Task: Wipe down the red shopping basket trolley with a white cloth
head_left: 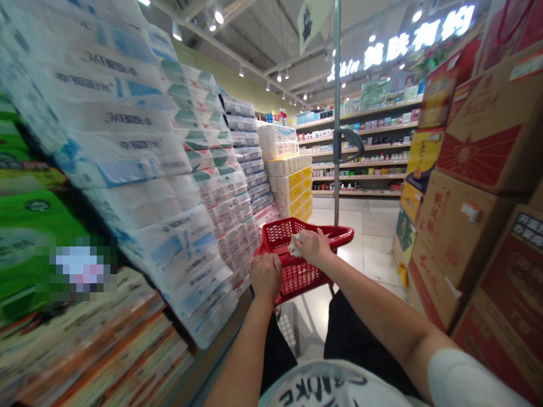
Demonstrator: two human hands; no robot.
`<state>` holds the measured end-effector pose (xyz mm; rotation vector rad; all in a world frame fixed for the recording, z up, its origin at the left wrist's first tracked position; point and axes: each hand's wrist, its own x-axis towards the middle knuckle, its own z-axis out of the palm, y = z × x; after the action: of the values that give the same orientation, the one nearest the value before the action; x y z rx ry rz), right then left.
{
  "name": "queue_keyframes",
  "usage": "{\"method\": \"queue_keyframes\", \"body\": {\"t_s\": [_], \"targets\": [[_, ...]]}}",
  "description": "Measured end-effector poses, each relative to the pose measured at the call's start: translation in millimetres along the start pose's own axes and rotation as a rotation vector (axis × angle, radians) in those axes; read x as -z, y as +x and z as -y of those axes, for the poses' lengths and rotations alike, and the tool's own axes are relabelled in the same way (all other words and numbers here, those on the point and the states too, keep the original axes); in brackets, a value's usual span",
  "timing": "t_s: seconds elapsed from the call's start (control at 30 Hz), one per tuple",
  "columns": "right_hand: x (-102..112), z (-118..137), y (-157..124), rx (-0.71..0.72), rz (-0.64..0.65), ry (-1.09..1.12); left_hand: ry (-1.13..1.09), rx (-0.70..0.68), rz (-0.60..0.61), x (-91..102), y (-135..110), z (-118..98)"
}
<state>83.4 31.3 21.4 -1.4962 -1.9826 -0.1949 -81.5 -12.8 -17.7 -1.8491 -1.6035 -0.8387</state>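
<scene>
L: paper packs (186,169) stacked close – tight edge. L hand (266,274) curled on near rim of red cart (305,276), ctr. R hand (314,247) grasps crumpled white wad (296,244) over rim; rim contact unclear. Step, judged: pushing cart. Next move prob. calls for bearing R – open floor (373,249) before cartons (449,237).

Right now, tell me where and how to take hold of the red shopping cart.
Probably best by the near bar of the red shopping cart, from the person's side, palms down: it runs crosswise along the basket's near edge. The left hand is curled over its left part; the right hand holds something crumpled and white, which may hamper its grip.
</scene>
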Motion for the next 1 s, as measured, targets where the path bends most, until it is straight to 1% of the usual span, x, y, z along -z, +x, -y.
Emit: {"method": "queue_keyframes", "body": {"t_s": [0.03, 0.1, 0.2, 0.27, 0.33, 0.4, 0.47, 0.57, 0.67, 0.77, 0.83, 0.9, 0.97, 1.0], "targets": [[1, 2, -2, 0.018, -0.02, -0.007, -0.002, 0.001, -0.002, -0.1, 0, 0], [-1, 7, -11, 0.103, -0.077, 0.011, -0.01, 0.005, -0.004, 0.0, 0, 0], [-10, 9, -33, 0.31, -0.167, 0.109, -0.022, 0.011, 0.0, 0.7, -1, 1], [-19, 3, -46, 0.449, -0.238, 0.148, -0.028, 0.015, 0.003, 0.9, -1, 1], [-27, -7, -55, 0.551, -0.297, 0.144, -0.035, 0.018, 0.004, 0.7, -1, 1], [-33, -17, -59, 0.607, -0.328, 0.127, -0.039, 0.017, 0.003, 0.3, -1, 1], [-36, -21, -60, 0.618, -0.339, 0.121, -0.036, 0.014, 0.002, 0.1, -1, 0], [-33, -16, -58, 0.553, -0.345, 0.129, -0.028, 0.008, -0.002, 0.1, 0, -1], [-24, -3, -50, 0.42, -0.309, 0.121, -0.035, 0.009, -0.004, 0.1, 0, -1], [-12, 3, -34, 0.242, -0.197, 0.089, -0.043, 0.011, 0.001, -0.2, 0, 0], [-4, 3, -22, 0.107, -0.1, 0.062, -0.037, 0.006, 0.003, -0.7, 0, 0], [2, 1, -13, 0.007, -0.031, 0.032, -0.021, 0.003, 0.003, -1.2, 0, 0], [3, 1, -11, -0.02, -0.026, 0.011, -0.004, 0.006, -0.004, -1.7, 0, -1], [2, 1, -13, -0.004, -0.053, 0.01, 0.003, 0.008, -0.008, -1.8, 0, -1]]}}
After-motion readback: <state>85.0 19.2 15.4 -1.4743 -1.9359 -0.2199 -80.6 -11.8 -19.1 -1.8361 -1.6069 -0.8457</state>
